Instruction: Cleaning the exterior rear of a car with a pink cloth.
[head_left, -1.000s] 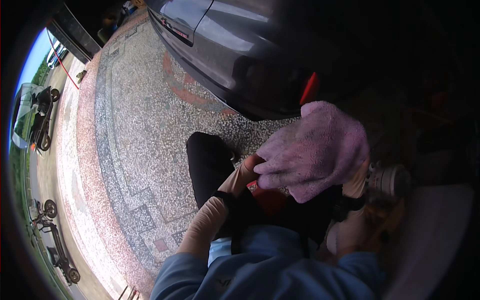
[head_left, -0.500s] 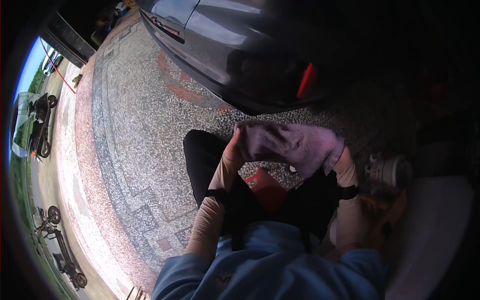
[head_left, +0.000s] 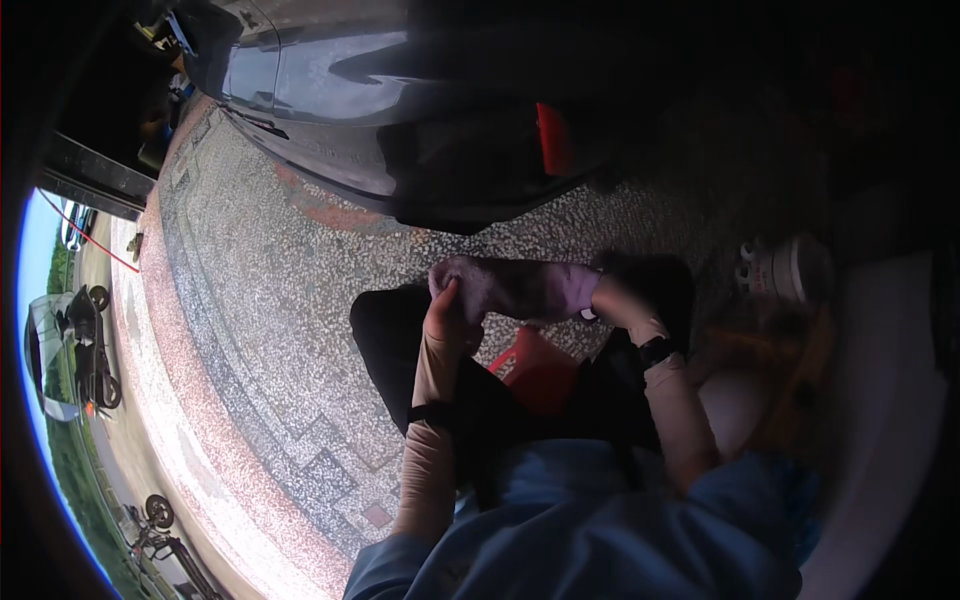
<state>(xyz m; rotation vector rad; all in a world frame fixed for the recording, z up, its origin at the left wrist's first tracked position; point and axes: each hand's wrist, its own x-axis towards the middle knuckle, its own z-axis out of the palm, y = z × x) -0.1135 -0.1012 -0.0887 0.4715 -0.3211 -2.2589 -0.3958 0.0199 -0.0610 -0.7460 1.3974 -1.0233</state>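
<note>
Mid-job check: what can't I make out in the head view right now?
In the head view:
- Left hand: most fingers hidden by the cloth.
- Right hand: blurred, finger detail lost.
- Car: cut off by the top edge and darkness.
- Red thing: partly covered by the legs, kind unclear.

Towel (head_left: 520, 288) fuzzy matt cloth; car (head_left: 345, 115) glossy; floor (head_left: 270, 290) pebbly; red object (head_left: 541, 375) perhaps plastic.

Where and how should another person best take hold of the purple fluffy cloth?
Probably by its middle, from the far side: the purple fluffy cloth stretches like a band between the left grip and right grip, which occupy its ends, and the sleeved forearms flank the near side.
</note>
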